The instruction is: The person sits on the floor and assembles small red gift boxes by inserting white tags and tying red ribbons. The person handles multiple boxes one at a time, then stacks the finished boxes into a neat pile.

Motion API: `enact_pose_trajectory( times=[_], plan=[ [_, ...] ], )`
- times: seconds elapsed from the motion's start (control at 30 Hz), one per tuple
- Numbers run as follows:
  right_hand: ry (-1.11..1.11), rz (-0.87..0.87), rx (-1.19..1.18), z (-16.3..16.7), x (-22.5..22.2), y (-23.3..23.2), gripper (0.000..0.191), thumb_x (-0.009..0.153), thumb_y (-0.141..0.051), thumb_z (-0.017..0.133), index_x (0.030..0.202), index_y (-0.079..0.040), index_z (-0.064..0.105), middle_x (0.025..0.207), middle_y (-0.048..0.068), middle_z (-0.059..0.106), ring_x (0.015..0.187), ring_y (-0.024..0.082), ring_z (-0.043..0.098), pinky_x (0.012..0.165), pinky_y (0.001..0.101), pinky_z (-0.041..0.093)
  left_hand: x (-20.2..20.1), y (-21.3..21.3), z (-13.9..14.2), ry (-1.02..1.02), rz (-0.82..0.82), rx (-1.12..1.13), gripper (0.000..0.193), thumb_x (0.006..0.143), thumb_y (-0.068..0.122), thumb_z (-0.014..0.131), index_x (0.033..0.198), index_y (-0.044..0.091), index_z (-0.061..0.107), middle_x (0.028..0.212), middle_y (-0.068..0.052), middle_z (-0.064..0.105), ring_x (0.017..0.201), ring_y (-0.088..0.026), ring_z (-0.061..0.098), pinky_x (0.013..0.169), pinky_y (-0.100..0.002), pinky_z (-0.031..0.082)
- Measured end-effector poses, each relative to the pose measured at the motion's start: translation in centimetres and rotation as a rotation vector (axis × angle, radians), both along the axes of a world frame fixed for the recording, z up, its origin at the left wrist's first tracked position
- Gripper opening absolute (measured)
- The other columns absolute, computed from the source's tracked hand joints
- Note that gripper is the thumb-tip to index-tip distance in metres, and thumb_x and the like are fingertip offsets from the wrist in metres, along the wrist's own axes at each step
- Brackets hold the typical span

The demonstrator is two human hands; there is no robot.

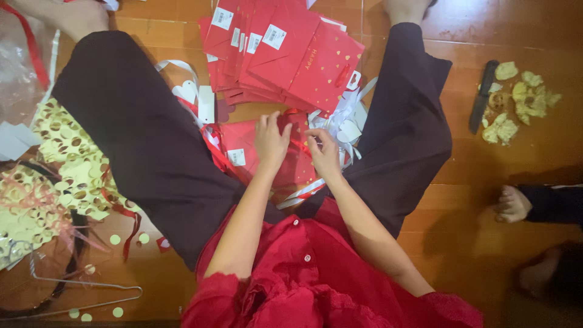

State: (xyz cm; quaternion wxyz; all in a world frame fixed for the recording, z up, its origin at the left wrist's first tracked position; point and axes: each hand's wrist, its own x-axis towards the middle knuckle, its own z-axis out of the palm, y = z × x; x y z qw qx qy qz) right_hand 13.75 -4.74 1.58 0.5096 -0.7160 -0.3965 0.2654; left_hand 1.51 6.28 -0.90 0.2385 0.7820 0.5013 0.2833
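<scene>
— Where are the hands?

— Both are low between the person's spread legs, in dark trousers (139, 140). The left hand (271, 141) lies palm-down, fingers spread, pressing on a flat red paper gift bag with a white sticker (243, 152) that lies on the wooden floor (486, 182). The right hand (323, 155) is just beside it, at the bag's right edge, fingers curled around a red ribbon (300, 147); whether it actually pinches the ribbon I cannot tell.

— So the bag is under the hands?

— Under the left one, yes, touching. The right sits where the bag meets a tangle of white ribbon strips and tags (346, 124).

— What lies beyond?

— Farther from the body, a fanned stack of matching red paper bags with white stickers (279, 51), its near corner close to the fingertips. To the person's left, gold sheets punched full of round holes (67, 164) and a thin wire hanger (91, 291). Well apart on the right, a dark knife (483, 97) beside crumpled pale scraps (516, 103), and another person's bare foot (513, 203).
</scene>
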Motion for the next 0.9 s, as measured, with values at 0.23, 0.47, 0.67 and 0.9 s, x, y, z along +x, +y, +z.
enact_pose_trajectory(
  times=[0.23, 0.47, 0.67, 0.9],
  plan=[
    [0.186, -0.030, -0.055, -1.5, 0.3, 0.2, 0.023, 0.101, -0.016, 0.059, 0.113, -0.001, 0.072, 0.095, 0.005, 0.073, 0.086, 0.012, 0.067, 0.079, 0.0283, 0.055, 1.1, -0.1, -0.2, -0.030, 0.038, -0.206, 0.014, 0.087, 0.022, 0.075, 0.096, 0.012, 0.076, 0.091, -0.012, 0.069, 0.094, -0.033, 0.065, 0.081, -0.045, 0.051],
    [0.516, -0.076, -0.080, -2.8, 0.6, 0.9, 0.031, 0.106, -0.027, 0.062, 0.110, 0.001, 0.075, 0.093, 0.003, 0.075, 0.080, 0.008, 0.068, 0.076, 0.0271, 0.055, -0.2, -4.0, 1.6, -0.145, -0.072, -0.055, 0.011, 0.086, 0.018, 0.072, 0.093, 0.010, 0.073, 0.100, -0.010, 0.074, 0.090, -0.032, 0.068, 0.078, -0.044, 0.053],
    [0.955, -0.200, 0.024, -2.4, 1.8, 0.2, 0.027, 0.100, -0.025, 0.068, 0.119, -0.006, 0.073, 0.096, -0.001, 0.068, 0.078, 0.008, 0.064, 0.073, 0.0275, 0.053, 0.2, -5.2, 2.5, -0.147, -0.112, -0.084, 0.011, 0.088, 0.017, 0.072, 0.093, 0.008, 0.070, 0.092, -0.009, 0.072, 0.090, -0.031, 0.068, 0.079, -0.043, 0.054],
    [0.947, -0.141, 0.124, -2.1, 2.2, 0.4, 0.020, 0.102, -0.018, 0.064, 0.112, -0.003, 0.071, 0.104, 0.002, 0.071, 0.093, 0.010, 0.066, 0.085, 0.0323, 0.056, -0.1, -5.6, 2.4, -0.114, -0.115, -0.084, 0.010, 0.090, 0.017, 0.073, 0.091, 0.008, 0.070, 0.089, -0.008, 0.071, 0.086, -0.030, 0.068, 0.075, -0.042, 0.053]
  ],
)
